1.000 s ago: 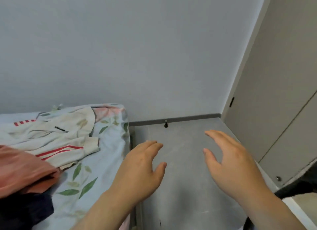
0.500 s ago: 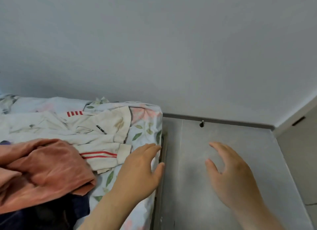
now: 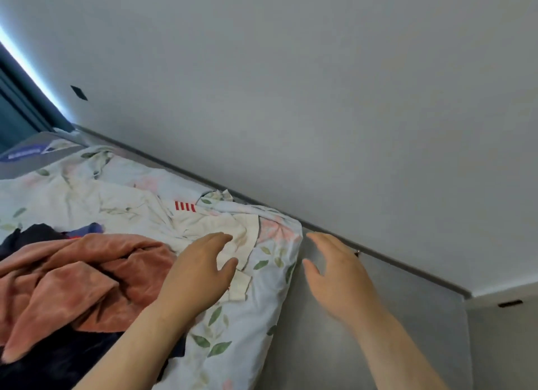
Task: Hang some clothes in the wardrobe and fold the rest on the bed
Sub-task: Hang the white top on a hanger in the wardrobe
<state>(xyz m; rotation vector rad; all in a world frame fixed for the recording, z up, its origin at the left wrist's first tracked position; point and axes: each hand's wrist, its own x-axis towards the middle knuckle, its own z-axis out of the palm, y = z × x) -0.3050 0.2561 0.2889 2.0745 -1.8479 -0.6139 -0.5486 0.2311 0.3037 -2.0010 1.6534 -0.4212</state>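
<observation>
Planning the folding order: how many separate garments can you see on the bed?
3 at least: a white top with red stripes by the bed's corner, under the left hand; a pink garment left of it; a dark one partly beneath. More may be hidden.

No word, number or brand can be read anywhere. The nearest to a mark is a short row of red vertical bars (image 3: 185,206) on the crumpled cream-white fabric garment (image 3: 203,229) lying on the far part of the bed; it is a plain stripe pattern, not lettering. At the far left, a grey flat panel (image 3: 43,149) beside the floral sheet carries a blue band with pale marks (image 3: 24,154) that may be print, but they are too blurred and small to make out.
</observation>
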